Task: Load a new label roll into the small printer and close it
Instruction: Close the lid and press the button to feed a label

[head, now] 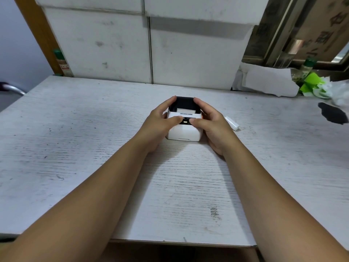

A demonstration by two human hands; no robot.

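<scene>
A small white printer (184,132) stands in the middle of the table (75,148). Its black lid (184,100) is tilted up at the back, and a white label roll (186,110) shows inside the open bay. My left hand (160,125) clasps the printer's left side, fingertips on the lid's left edge and thumb on the dark strip at the top front. My right hand (213,125) clasps the right side the same way, its thumb beside a small lit window on that strip.
A small white tube-shaped object (232,123) lies just right of my right hand. White boxes (147,53) form a wall at the table's back. At the back right lie crumpled white paper (268,82), green scraps (313,85) and a black patch (333,115).
</scene>
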